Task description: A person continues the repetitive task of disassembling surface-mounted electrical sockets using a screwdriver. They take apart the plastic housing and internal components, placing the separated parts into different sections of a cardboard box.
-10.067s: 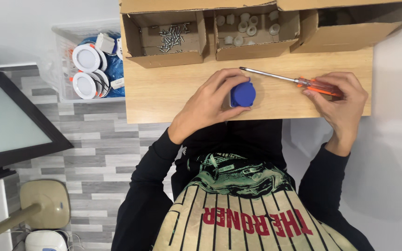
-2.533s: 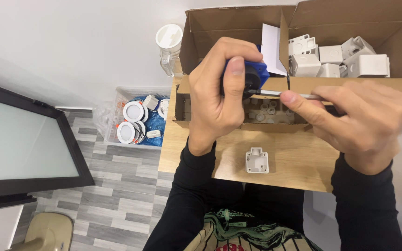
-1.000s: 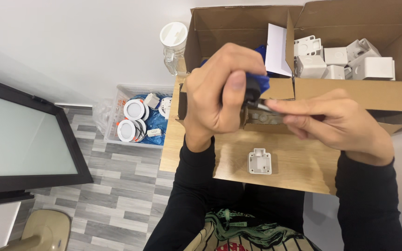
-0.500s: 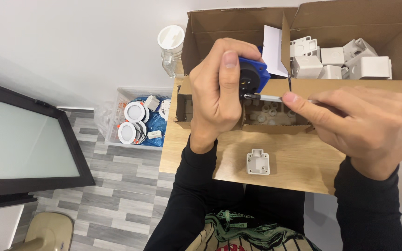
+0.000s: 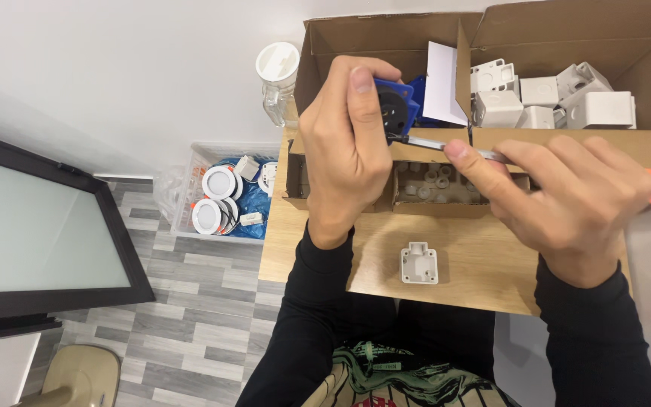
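Head view, left side: a clear plastic bin of round white lamp fittings (image 5: pixel 224 202) stands on the grey plank floor, below the left edge of the wooden tabletop (image 5: pixel 484 271); a glass jar with a white lid (image 5: pixel 277 79) stands by the far left corner.
Left hand (image 5: pixel 344 147): raised above the left part of the tabletop, wrist bent up, fingers clenched round the blue round plastic socket part (image 5: pixel 392 105), thumb pressed along its face.
Socket part: held in the air in front of the open cardboard box (image 5: pixel 386 45), not resting on anything.
Slip risk: the tip could skid off the screw and jab the left thumb, since the part is braced only by the fingers.
Drop risk: a loosened screw could fall into the small cardboard tray of white pieces (image 5: pixel 446 188) or onto the floor.
White square plastic housing (image 5: pixel 420 262): lies alone near the front edge of the tabletop, between the two forearms.
Right hand (image 5: pixel 566 196): grasping the slim metal-shafted screwdriver with an orange handle (image 5: pixel 446 145), forefinger stretched along the shaft, tip at the socket part.
Right side: a second box holds white plastic housings (image 5: pixel 551 98), at the far right corner.
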